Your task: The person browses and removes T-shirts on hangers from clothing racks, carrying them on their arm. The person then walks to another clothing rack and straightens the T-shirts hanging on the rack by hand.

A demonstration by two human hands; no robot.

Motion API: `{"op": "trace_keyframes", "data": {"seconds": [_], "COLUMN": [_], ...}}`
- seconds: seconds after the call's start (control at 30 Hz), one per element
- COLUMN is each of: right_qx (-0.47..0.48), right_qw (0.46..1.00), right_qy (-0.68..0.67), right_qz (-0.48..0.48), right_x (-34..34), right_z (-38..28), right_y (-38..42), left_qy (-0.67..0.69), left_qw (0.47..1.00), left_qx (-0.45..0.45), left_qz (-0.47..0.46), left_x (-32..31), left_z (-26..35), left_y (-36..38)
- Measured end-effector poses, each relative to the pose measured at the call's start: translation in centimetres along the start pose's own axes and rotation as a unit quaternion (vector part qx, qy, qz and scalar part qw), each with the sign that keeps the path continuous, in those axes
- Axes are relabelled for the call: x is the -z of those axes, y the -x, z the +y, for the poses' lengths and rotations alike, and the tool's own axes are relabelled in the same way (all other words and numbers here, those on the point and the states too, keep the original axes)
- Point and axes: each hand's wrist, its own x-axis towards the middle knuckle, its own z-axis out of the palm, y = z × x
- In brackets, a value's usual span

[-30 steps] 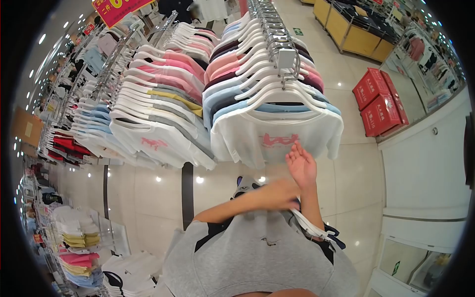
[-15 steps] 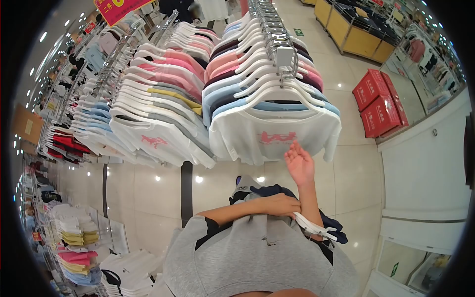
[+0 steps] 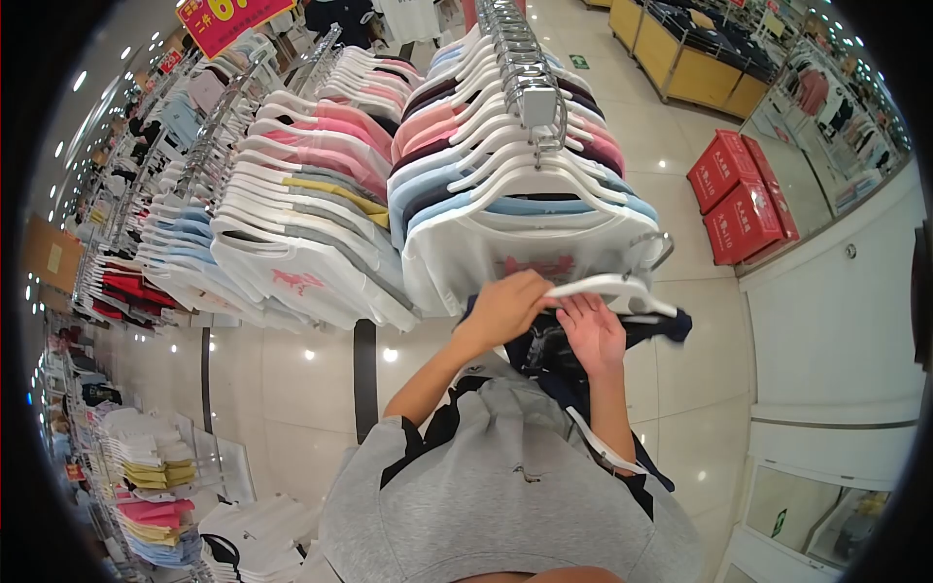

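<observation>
A clothing shop with a glossy tiled floor (image 3: 292, 379): at far left, folded shirts (image 3: 146, 476) sit stacked on a low shelf for browsing, then racks of T-shirts (image 3: 292, 223) hang packed on white hangers so each front shows. Near the middle, the left hand (image 3: 505, 306) has its fingers closed on a white hanger (image 3: 607, 287), holding it level in front of the white T-shirt (image 3: 530, 253). The right hand (image 3: 595, 335), fingers loosely spread, supports the dark garment (image 3: 559, 355) under it. Far right stand red boxes (image 3: 739, 199).
</observation>
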Motion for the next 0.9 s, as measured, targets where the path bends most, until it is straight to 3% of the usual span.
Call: {"op": "trace_keyframes", "data": {"seconds": [0.07, 0.2, 0.27, 0.5, 0.9], "right_qx": [-0.029, -0.059, -0.064, -0.058, -0.059], "right_qw": [0.997, 0.995, 0.996, 0.998, 0.997], "right_qy": [0.064, 0.062, 0.052, 0.029, 0.004], "right_qz": [-0.023, -0.044, -0.042, 0.003, 0.044], "right_x": [-1.0, -0.4, -0.1, 0.3, 0.8], "right_z": [0.1, 0.9, 1.2, 1.6, 1.8], "right_y": [-0.2, -0.8, -0.8, -1.1, -0.5], "left_qy": [-0.035, -0.071, -0.119, -0.064, -0.034], "left_qw": [0.999, 0.989, 0.980, 0.984, 0.987], "left_qx": [-0.017, -0.029, 0.015, 0.050, 0.006], "left_qz": [0.036, 0.126, 0.161, 0.159, 0.160], "left_x": [2.3, 5.3, 6.6, 7.4, 7.4], "left_z": [0.8, 0.3, -0.2, -2.2, -5.6], "left_y": [-1.7, -4.2, -4.8, -6.1, -8.5]}}
